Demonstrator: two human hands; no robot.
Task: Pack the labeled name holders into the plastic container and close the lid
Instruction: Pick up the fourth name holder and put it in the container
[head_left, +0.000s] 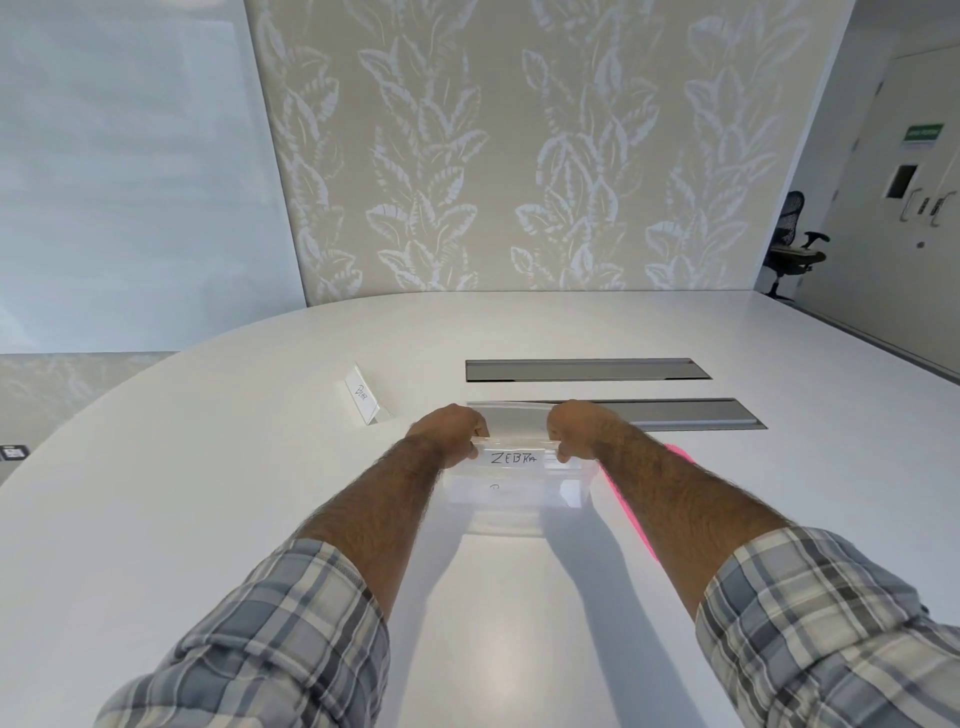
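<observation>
Plaid sleeves rolled to the forearm frame the near edge as both hands reach over a white tabletop. The left hand and right hand each keep a closed grip on one end of a clear name holder lettered "ZEBRA", held just above the open clear plastic container. A pink lid lies beside the container's right. A second name holder stands far left. Two grey cable hatches lie beyond, before leaf-patterned wallpaper.
</observation>
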